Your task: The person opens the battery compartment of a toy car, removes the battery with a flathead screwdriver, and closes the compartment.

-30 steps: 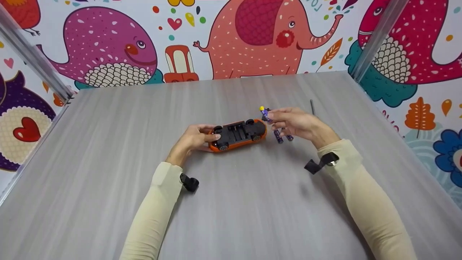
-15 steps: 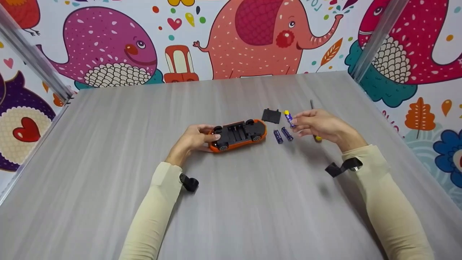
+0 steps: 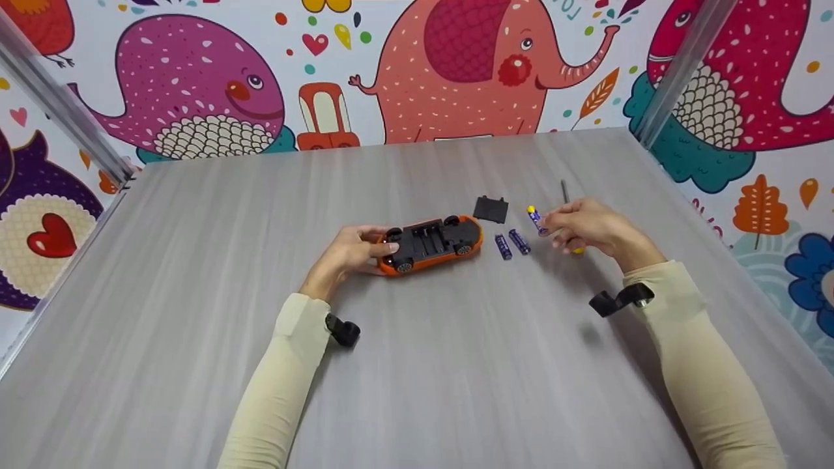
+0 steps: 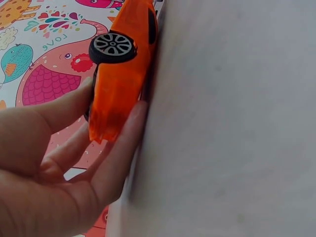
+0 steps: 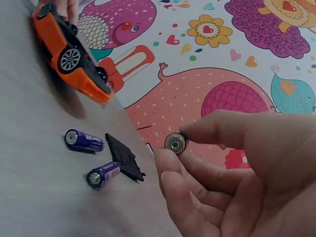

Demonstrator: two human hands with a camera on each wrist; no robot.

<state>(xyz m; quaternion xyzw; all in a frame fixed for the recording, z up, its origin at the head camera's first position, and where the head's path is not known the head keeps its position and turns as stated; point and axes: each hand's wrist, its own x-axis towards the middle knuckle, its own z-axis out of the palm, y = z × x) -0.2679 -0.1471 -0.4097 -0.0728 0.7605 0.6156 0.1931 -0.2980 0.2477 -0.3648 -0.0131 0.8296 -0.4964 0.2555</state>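
An orange toy car (image 3: 433,246) lies wheels up on the table, an open battery compartment in its black underside. My left hand (image 3: 350,251) grips its left end, thumb on the underside; the left wrist view shows fingers under the orange body (image 4: 118,94). To the right, my right hand (image 3: 593,228) pinches a purple battery (image 3: 535,219) with a yellow end. In the right wrist view, that battery's round end (image 5: 175,143) faces the camera between thumb and fingers. Two more purple batteries, one nearer the car (image 3: 503,247) and its neighbour (image 3: 519,241), lie between car and hand.
A black battery cover (image 3: 491,210) lies flat behind the loose batteries. Beside my right hand is a tool with a thin metal shaft (image 3: 564,190) and a yellow part, mostly hidden by the hand. A cartoon-printed wall (image 3: 469,71) borders the table's back.
My right hand has moved right, from beside the car's right end past the two lying batteries, carrying the battery. The black cover came into plain sight. My left hand and the car have stayed put.
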